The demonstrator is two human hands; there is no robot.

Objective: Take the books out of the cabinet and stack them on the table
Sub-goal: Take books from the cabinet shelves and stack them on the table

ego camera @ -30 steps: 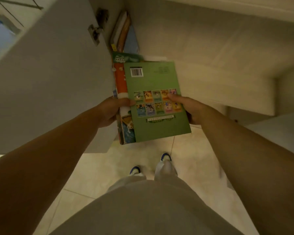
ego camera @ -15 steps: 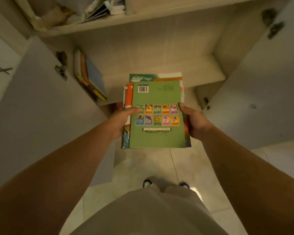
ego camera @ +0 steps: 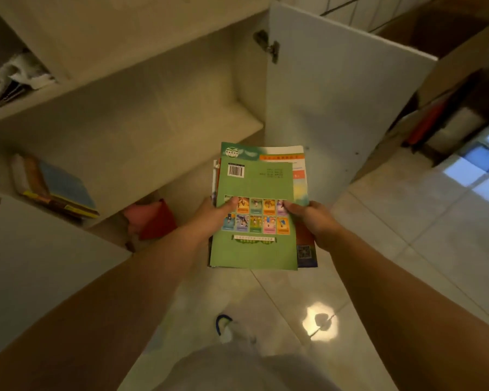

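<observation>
Both hands, left hand (ego camera: 209, 218) and right hand (ego camera: 312, 221), pinch the green-covered paperback bundle (ego camera: 254, 244) with curled fingers; keep it level, thumbs firm.

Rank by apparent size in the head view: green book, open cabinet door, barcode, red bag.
1. cabinet door
2. green book, though nearer the camera, so its true rank is unsure
3. red bag
4. barcode

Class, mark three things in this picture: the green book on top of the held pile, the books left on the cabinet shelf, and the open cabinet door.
green book (ego camera: 254, 249), head view, lower cover
shelf books (ego camera: 65, 187), head view, blue cover
cabinet door (ego camera: 336, 94), head view, inner face
</observation>
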